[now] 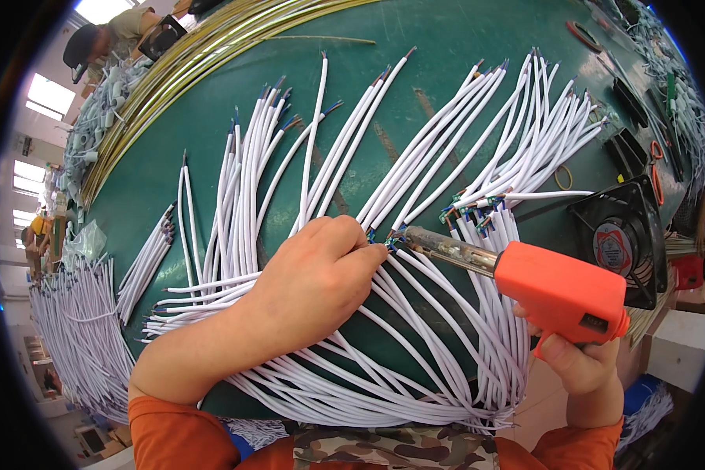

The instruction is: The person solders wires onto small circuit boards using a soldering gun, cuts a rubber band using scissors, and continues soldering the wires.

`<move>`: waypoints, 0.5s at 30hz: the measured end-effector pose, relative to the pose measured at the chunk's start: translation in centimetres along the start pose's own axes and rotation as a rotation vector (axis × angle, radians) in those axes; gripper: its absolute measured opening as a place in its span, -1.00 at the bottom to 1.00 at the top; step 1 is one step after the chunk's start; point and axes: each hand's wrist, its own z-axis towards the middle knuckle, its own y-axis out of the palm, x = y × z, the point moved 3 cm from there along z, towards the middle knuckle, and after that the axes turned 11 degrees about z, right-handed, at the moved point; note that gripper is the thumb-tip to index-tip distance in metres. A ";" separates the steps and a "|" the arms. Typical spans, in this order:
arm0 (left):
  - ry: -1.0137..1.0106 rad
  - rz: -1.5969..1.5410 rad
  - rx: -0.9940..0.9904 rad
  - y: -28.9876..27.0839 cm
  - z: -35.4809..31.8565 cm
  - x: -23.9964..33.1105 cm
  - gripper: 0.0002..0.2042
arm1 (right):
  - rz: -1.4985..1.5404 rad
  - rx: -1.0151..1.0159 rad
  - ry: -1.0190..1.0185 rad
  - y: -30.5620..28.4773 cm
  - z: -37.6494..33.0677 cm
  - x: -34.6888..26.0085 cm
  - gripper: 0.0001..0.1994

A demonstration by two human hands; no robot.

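Note:
My left hand [317,270] is closed, its fingertips pinching the end of a white cable beside a small green board [394,244]. In my right hand [578,362] is an orange soldering gun [560,292], gripped by its handle. The gun's metal tip reaches left to the small board, close to my left fingertips. White cables [435,153] with stripped, coloured wire ends fan out beyond my hands. More white cables [352,398] curve beneath my left forearm and gather at the front. Small green boards [489,210] with wires attached cluster right of the tip.
A black fan [620,241] stands on the green table [454,31] at the right, near orange-handled scissors [656,172]. Long yellow tubes [204,51] run along the far left. A large bundle of white cables [82,337] lies at left. Another person [106,43] is at the far left.

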 end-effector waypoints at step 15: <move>-0.042 -0.087 -0.029 -0.1 0.2 -0.6 -0.71 | -0.019 -0.036 -0.027 0.0 0.6 -0.1 -0.51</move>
